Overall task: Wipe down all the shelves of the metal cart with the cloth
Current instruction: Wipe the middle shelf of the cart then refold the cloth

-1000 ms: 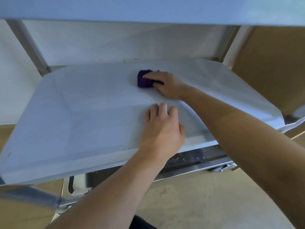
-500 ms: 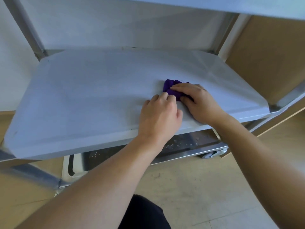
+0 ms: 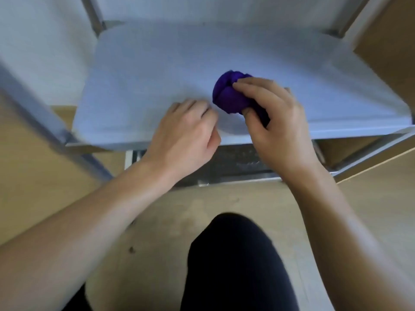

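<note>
Right hand [image 3: 276,122] grasped the bunched cloth [image 3: 226,95] over the shelf [image 3: 157,75], likely to regather it, while the left hand [image 3: 186,133], fingers curled and empty, rested at the front edge, probably as a brace.

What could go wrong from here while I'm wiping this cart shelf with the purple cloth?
The purple cloth is bunched into a ball in your right hand, so it probably touches little of the shelf per pass and may leave streaks. Your left hand rests near the front edge; that patch could get skipped. The lower shelf shows specks and sits mostly hidden underneath, so it is easy to forget.
</note>
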A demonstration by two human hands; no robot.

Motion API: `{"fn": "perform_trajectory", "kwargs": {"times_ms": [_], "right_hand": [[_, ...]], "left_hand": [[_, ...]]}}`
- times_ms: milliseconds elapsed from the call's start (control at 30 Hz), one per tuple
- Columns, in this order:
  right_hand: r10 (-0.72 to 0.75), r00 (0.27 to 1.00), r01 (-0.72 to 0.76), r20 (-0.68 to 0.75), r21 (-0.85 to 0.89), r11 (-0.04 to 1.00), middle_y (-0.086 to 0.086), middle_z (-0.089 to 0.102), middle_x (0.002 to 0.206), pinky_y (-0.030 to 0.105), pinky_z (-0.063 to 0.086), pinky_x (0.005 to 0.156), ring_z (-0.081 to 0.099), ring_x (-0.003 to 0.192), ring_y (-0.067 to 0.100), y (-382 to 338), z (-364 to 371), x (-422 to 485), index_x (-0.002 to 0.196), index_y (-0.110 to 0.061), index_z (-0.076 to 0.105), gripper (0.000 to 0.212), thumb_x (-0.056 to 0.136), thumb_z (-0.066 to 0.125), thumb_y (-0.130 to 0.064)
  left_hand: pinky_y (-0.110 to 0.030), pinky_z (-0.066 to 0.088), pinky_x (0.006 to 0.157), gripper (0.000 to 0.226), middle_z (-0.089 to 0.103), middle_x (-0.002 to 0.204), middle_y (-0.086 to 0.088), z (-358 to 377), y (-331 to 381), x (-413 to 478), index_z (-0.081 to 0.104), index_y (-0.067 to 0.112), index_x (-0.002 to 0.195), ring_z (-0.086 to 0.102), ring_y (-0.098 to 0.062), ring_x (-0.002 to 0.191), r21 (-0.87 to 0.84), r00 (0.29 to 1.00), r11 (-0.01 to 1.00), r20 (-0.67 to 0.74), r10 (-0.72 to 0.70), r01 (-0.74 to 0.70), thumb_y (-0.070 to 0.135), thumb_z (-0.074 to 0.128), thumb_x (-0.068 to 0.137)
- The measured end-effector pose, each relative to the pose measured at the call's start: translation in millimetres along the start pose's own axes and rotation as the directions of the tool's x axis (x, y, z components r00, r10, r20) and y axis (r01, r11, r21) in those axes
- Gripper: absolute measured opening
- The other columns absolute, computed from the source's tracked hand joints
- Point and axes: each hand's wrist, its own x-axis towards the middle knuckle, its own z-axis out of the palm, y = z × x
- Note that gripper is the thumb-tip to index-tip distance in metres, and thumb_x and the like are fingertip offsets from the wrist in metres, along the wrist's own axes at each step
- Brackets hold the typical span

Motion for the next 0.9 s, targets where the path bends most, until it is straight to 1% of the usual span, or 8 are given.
{"fn": "perform_trajectory", "kwargs": {"times_ms": [167,267,333,467,600,733,800,900], "right_hand": [[-0.027,0.996,0.021,0.084,0.07,0.997,-0.002,0.061,0.128,0.034,0.043,0.097,0.057,0.105,0.027,-59.1,24.5,-46.6,0.121,-0.012,0.065,0.037,0.088,0.055,0.001],[-0.063,0.988,0.055,0.138,0.059,0.997,-0.001,0.061,0.128,0.041,0.045,0.092,0.055,0.1,0.031,-81.7,38.5,-75.5,0.12,-0.012,0.066,0.037,0.087,0.056,-0.001],[-0.064,0.979,0.058,0.191,0.035,0.998,-0.003,0.061,0.128,0.045,0.046,0.086,0.054,0.097,0.034,-89.2,54.8,-90.2,0.12,-0.014,0.066,0.037,0.086,0.057,-0.003],[0.019,0.964,-0.02,0.266,0.002,1.0,-0.004,0.061,0.126,0.044,0.045,0.087,0.055,0.097,0.033,-73.8,101.5,-91.3,0.12,-0.016,0.065,0.038,0.085,0.054,-0.006],[0.086,0.94,-0.114,0.329,0.068,0.991,0.0,0.061,0.123,0.031,0.041,0.093,0.056,0.097,0.028,-59.8,134.7,-87.3,0.12,-0.014,0.063,0.038,0.083,0.06,-0.008],[0.117,0.907,-0.19,0.404,0.147,0.971,0.002,0.059,0.119,0.029,0.041,0.091,0.055,0.096,0.025,-61.6,145.1,-90.1,0.121,-0.012,0.058,0.039,0.082,0.066,-0.012],[0.109,0.908,-0.208,0.405,0.209,0.956,0.001,0.06,0.115,0.033,0.046,0.089,0.057,0.096,0.022,-60.7,145.3,-86.6,0.119,-0.012,0.058,0.038,0.083,0.067,-0.012],[0.114,0.9,-0.255,0.421,0.297,0.92,-0.002,0.06,0.112,0.026,0.047,0.087,0.057,0.098,0.012,-61.9,143.2,-84.5,0.119,-0.012,0.059,0.034,0.085,0.068,-0.015]], "left_hand": [[-0.044,0.045,0.069,0.016,0.06,0.09,-0.016,-26.5,-15.9,-79.8,0.066,-0.001,0.086,0.054,-0.034,0.084,0.04,0.994,0.993,0.007,0.107,-0.107,0.005,0.051,0.086],[-0.044,0.044,0.063,0.013,0.056,0.078,-0.014,-21.9,-28.9,-117.9,0.063,0.0,0.079,0.052,-0.033,0.076,0.028,0.995,0.995,0.019,0.096,-0.097,0.004,0.053,0.086],[-0.042,0.043,0.062,0.015,0.055,0.076,-0.012,-10.5,-37.8,-129.9,0.063,0.002,0.077,0.052,-0.032,0.076,0.032,0.992,0.997,0.102,0.069,-0.073,0.01,0.055,0.087],[-0.041,0.048,0.07,0.02,0.058,0.09,-0.01,19.1,-56.7,-137.2,0.064,0.004,0.094,0.055,-0.03,0.087,-0.036,0.95,0.995,0.303,-0.081,0.096,0.02,0.052,0.09],[-0.036,0.051,0.074,0.025,0.061,0.103,-0.003,33.8,-64.2,-145.2,0.056,0.011,0.117,0.062,-0.02,0.091,-0.333,0.892,0.854,0.357,-0.277,0.399,0.025,0.051,0.097],[-0.041,0.052,0.074,0.021,0.059,0.1,-0.001,40.2,-66.8,-147.9,0.055,0.01,0.114,0.061,-0.019,0.087,-0.368,0.875,0.807,0.339,-0.346,0.462,0.022,0.053,0.097],[-0.035,0.052,0.075,0.017,0.058,0.099,0.002,42.2,-69.1,-149.7,0.056,0.012,0.11,0.06,-0.014,0.088,-0.402,0.864,0.769,0.316,-0.393,0.497,0.022,0.056,0.096],[-0.01,0.046,0.073,0.016,0.059,0.099,0.008,39.5,-74.2,-150.8,0.054,0.024,0.105,0.06,-0.002,0.09,-0.495,0.837,0.674,0.315,-0.448,0.548,0.02,0.063,0.093]]}}
